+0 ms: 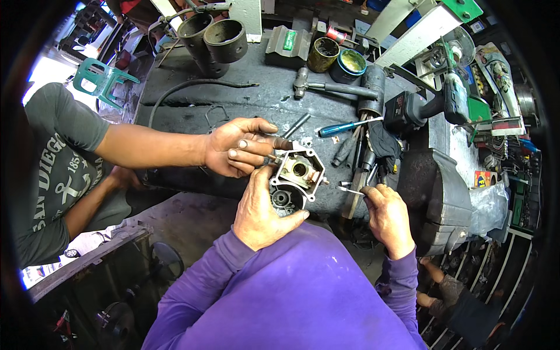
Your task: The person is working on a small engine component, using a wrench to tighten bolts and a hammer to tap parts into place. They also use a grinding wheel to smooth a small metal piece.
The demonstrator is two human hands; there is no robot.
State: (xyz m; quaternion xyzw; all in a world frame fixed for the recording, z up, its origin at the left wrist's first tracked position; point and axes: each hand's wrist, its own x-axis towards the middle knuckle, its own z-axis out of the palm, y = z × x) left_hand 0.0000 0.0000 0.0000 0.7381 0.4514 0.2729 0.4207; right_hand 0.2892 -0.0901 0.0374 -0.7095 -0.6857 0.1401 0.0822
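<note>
My left hand [259, 204] grips a cast metal housing [314, 185] at the front edge of the bench, its thumb along the lower side. The housing has a six-sided open face with a round bore, and a second round opening lies below it. To the right, my right hand [388, 219] pinches a small silver wrench [350, 189], its end pointing toward the housing but apart from it. Another person's hand [239, 149] reaches in from the left, fingers curled beside the housing's upper left, where a small brass-coloured fitting [274, 157] shows.
On the dark bench [192, 99] lie a hammer [332, 87], a blue-handled screwdriver [344, 126] and a metal rod [296, 125]. Behind stand open cans [350, 61] and metal cylinders [224, 41]. A cordless power tool [417, 111] sits at right, near a dark cloth [383, 142].
</note>
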